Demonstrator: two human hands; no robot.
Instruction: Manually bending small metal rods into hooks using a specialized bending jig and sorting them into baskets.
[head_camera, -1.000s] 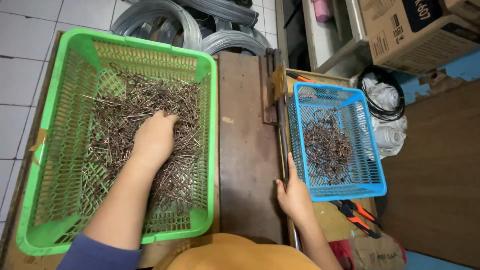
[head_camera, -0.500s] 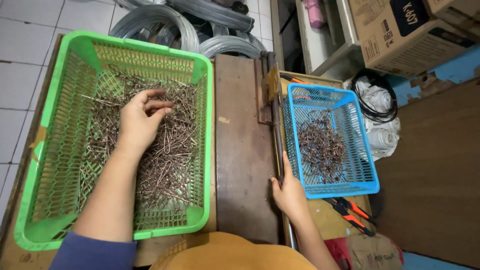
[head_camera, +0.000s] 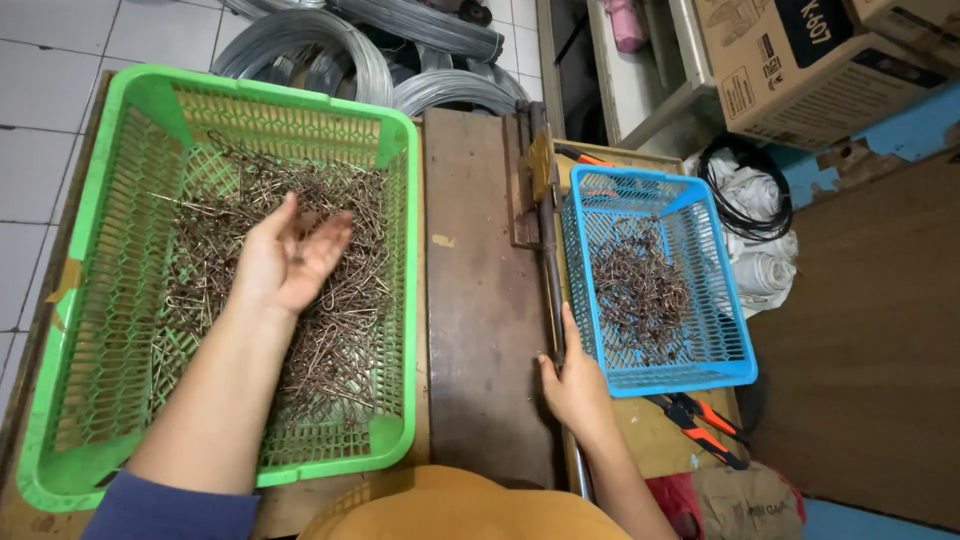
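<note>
A big green mesh basket (head_camera: 400, 250) on the left holds a tangle of thin brown bent wire pieces (head_camera: 340, 330). My left hand (head_camera: 290, 258) hovers over that pile, palm turned up, fingers spread, with at most a small wire piece lying on the palm. A smaller blue mesh basket (head_camera: 735, 345) to the right holds a smaller heap of similar wire pieces (head_camera: 640, 290). My right hand (head_camera: 575, 385) rests on a metal bar (head_camera: 548, 260) along the blue basket's left side, fingers curled on it.
A dark wooden board (head_camera: 480, 320) lies between the baskets. Coils of grey wire (head_camera: 400, 60) lie behind the green basket. Orange-handled pliers (head_camera: 700, 420) sit by the blue basket's near corner. Cardboard boxes (head_camera: 800, 60) and a black cable coil (head_camera: 750, 195) stand at the back right.
My left hand lifted out of the wire pile and turned from palm down to palm up. My right hand stayed on the bar.
</note>
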